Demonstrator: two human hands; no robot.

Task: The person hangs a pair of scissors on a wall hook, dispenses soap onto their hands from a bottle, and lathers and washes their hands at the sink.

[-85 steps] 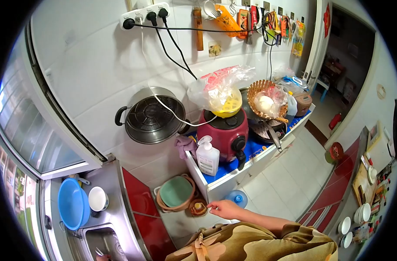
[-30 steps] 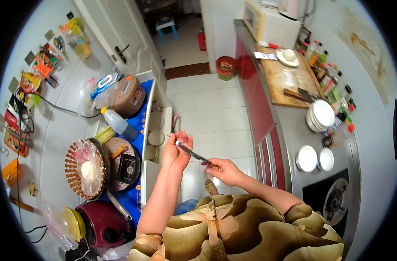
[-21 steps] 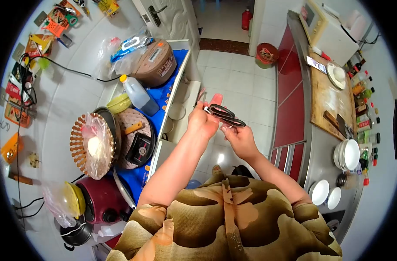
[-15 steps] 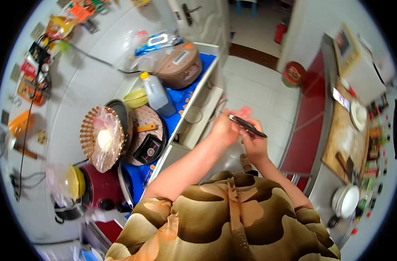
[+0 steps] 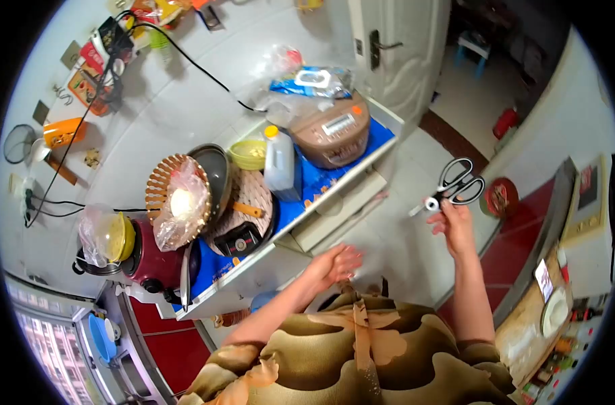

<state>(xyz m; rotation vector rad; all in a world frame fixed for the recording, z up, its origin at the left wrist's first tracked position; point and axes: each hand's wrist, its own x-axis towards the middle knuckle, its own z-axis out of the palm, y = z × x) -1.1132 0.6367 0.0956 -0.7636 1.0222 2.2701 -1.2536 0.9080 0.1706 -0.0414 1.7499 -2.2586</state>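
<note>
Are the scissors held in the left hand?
No, the right hand holds the scissors near their handles, and the left hand is open, apart from them.

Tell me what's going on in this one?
A person in a patterned brown top stands in a kitchen, holding scissors by the handles in the right hand. The left hand is open and holds nothing, apart from the scissors. Nearby, a brown rice cooker and a wicker basket sit on the blue-topped cabinet.

blue-topped cabinet [image 5: 379, 139]: brown rice cooker [image 5: 333, 140], jug [image 5: 279, 165], maroon appliance [image 5: 152, 253].
</note>
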